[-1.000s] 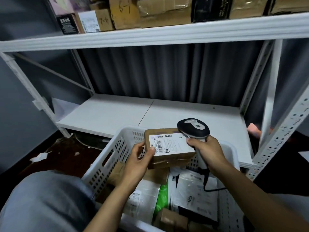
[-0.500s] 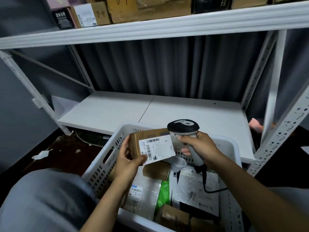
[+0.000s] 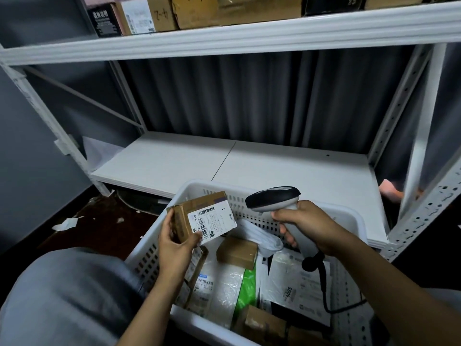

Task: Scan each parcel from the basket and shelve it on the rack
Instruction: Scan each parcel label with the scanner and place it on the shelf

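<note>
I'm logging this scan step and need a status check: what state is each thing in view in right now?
Left hand: gripping the cardboard parcel.
Cardboard parcel: held tilted over the basket, label showing.
Right hand: gripping the scanner by its handle.
Scanner: head pointing toward the parcel, not touching it.
Basket: holding more parcels.
Upper shelf: stocked with boxes.

The white label [image 3: 214, 222] on the brown parcel [image 3: 183, 217] carries barcodes, the digits "12 815" printed sideways, and a single "1" near its corner. Its small print is too fine to read. On the top shelf [image 3: 249, 33], a cardboard box [image 3: 162, 15] has "2-4" written by hand. The black box [image 3: 104, 21] near it bears white Chinese characters, too blurred to read. In the basket [image 3: 345, 217], a white mailer bag [image 3: 296, 293] shows "4005".
</note>
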Motion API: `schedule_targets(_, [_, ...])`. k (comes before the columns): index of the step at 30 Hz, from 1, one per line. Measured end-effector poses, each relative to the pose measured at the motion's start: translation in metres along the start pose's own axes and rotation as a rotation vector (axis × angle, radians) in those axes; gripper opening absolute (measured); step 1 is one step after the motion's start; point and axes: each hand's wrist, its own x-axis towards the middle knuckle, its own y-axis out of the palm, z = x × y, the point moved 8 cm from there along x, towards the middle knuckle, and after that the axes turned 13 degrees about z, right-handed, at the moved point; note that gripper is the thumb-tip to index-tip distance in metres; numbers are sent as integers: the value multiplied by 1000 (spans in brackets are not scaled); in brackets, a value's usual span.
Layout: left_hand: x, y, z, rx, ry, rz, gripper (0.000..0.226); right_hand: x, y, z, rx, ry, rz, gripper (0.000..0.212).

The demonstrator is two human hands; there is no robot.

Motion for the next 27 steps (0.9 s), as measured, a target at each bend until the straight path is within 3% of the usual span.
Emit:
schedule_targets(20, [1,9,1,30,-43,60,88,9,1,5,-48,-42,-25,24])
schedule_targets(27, [1,24,-16,-41,-76,151,72,-17,-4,7,-33,-159,-186,13])
